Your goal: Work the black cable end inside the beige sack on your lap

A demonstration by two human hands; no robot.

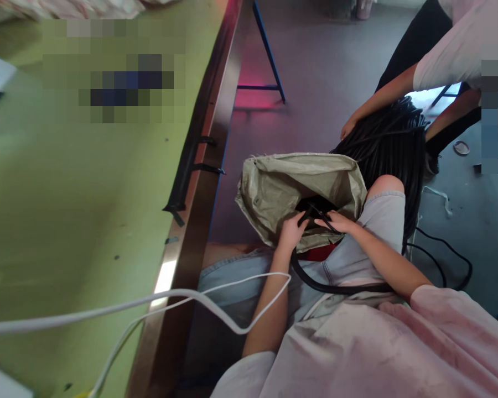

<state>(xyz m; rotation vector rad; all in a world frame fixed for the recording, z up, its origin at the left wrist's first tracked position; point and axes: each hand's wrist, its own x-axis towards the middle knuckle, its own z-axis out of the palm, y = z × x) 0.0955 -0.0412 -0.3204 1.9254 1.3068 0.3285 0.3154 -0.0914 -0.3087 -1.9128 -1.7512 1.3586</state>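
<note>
On my lap, an olive-grey woven sack (257, 193) lies with its mouth gaping, dark inside. My left hand (292, 231) is at the near side of the mouth, its fingers closed on a black cable (327, 288). That cable drops below the hand and curves right across my lap. My right hand (339, 222) reaches in from the other side, fingers closed around a thin black strand (324, 220) at the opening. Whether both strands belong to one cable is hidden in the sack. A red patch (321, 252) shows beneath the sack.
To the left stands a yellow-green table (128, 182) with a metal edge. A white cord (182, 296) hangs across it towards my left arm. Beyond my knee, a co-worker's hand (348, 127) touches a big bundle of black cables (392, 146). Loose black cable (456, 251) lies on the floor.
</note>
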